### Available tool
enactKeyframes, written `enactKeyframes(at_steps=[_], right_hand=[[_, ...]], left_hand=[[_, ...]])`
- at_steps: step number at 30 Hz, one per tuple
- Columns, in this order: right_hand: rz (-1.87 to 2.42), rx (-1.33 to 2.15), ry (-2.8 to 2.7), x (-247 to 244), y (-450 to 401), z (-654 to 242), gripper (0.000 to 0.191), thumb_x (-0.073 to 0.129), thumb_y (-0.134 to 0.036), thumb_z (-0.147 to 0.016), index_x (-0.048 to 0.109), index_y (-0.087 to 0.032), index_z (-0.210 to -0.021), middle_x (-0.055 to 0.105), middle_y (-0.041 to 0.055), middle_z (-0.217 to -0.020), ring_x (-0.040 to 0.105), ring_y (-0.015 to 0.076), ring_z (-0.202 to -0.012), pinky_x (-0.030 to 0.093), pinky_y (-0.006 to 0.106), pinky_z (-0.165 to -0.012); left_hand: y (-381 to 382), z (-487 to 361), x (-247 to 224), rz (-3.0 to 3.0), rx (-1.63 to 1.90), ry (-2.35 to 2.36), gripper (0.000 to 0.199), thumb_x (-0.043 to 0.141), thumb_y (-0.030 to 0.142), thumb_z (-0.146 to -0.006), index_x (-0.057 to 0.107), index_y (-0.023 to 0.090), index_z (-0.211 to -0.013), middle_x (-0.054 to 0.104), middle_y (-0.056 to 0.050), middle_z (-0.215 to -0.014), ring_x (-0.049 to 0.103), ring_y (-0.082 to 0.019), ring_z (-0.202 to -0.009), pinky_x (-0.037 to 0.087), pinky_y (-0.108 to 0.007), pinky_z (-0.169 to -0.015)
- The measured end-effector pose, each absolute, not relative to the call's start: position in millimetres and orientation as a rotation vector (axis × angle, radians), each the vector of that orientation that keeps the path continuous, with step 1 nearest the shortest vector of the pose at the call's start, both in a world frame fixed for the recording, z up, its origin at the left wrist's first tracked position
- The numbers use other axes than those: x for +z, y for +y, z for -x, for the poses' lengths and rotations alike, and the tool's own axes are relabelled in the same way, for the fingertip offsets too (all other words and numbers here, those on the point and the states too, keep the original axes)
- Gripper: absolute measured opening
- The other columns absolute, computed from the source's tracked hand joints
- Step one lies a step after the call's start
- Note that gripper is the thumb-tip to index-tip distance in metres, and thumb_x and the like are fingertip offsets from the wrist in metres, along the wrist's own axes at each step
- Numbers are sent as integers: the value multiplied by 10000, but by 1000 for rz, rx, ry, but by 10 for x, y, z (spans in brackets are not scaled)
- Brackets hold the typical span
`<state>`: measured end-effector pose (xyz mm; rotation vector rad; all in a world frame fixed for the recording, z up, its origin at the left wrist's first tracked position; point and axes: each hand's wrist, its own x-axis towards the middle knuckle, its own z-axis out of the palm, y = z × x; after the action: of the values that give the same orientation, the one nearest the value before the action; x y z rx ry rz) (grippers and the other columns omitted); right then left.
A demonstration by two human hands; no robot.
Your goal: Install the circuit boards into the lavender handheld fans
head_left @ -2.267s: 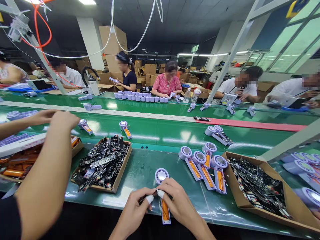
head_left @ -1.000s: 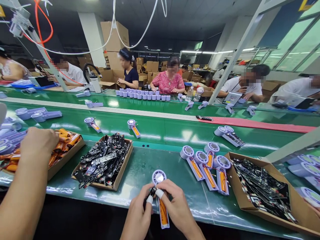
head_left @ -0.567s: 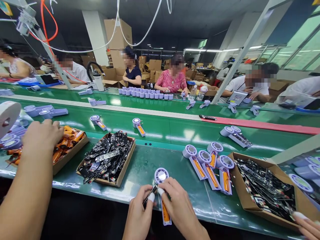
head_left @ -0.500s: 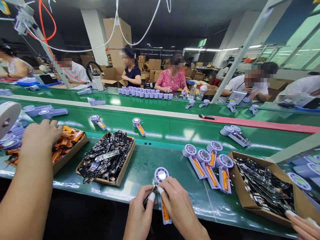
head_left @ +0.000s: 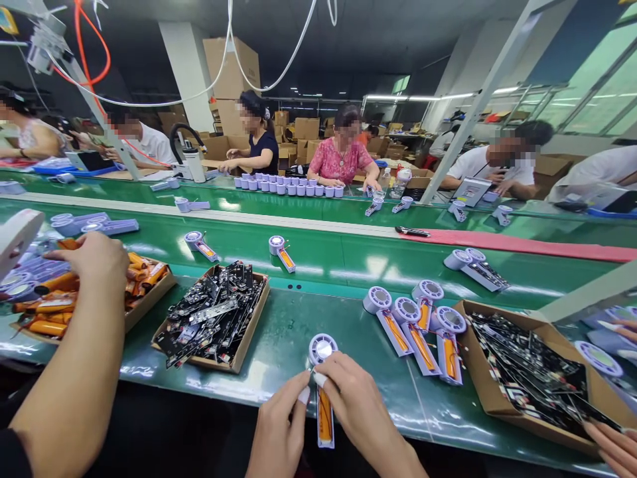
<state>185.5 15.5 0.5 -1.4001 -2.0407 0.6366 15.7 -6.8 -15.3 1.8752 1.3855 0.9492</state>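
Note:
A light purple handheld fan lies at the bench edge in front of me, its handle open over an orange battery. My left hand is at the left of the fan's neck, thumb and forefinger pinched on a black circuit board, now mostly hidden by the fingers. From the right, my right hand reaches over the neck, its fingertips closed against the left ones; whatever they pinch is too small to make out. White covers show on some fingertips of both hands.
Boxes of circuit boards stand left and right; several fans lie between. A co-worker's arm reaches over a box of orange batteries. Another hand is at right. Fans sit on the green belt; people work beyond.
My left hand has turned so that its fingers cover the dark board that showed before. The co-worker's arm at left has shifted right over the batteries. Fans on the belt have moved slightly right.

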Motion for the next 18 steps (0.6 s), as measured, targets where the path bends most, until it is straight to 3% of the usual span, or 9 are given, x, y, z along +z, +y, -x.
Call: enactKeyframes(at_steps=[5, 15, 18], right_hand=[[1203, 883, -1996, 77, 205, -1956, 273, 472, -165, -962, 638, -289, -1140, 638, 28, -966, 596, 186, -889, 455, 291, -783], [1202, 896, -1943, 121, 220, -1907, 247, 468, -190, -950, 700, -258, -999, 645, 40, -906, 599, 190, -839, 451, 285, -748], [1267, 953, -1889, 161, 199, -1900, 235, 471, -206, -939, 700, -248, -911, 646, 18, -815, 587, 175, -734, 439, 268, -687]], left_hand=[[33, -70, -9, -1802, 889, 1258, 281, 479, 248, -942, 691, 229, -1126, 740, -84, -1102, 706, -215, -952, 570, -303, -848], [68, -29, -94, -1703, 893, 1233, 264, 485, 257, -940, 697, 245, -1095, 726, -74, -1121, 673, -227, -1009, 538, -329, -892], [1, -112, -75, -1660, 905, 1269, 280, 473, 286, -944, 672, 244, -1137, 717, -79, -1141, 669, -230, -1010, 526, -335, -903]])
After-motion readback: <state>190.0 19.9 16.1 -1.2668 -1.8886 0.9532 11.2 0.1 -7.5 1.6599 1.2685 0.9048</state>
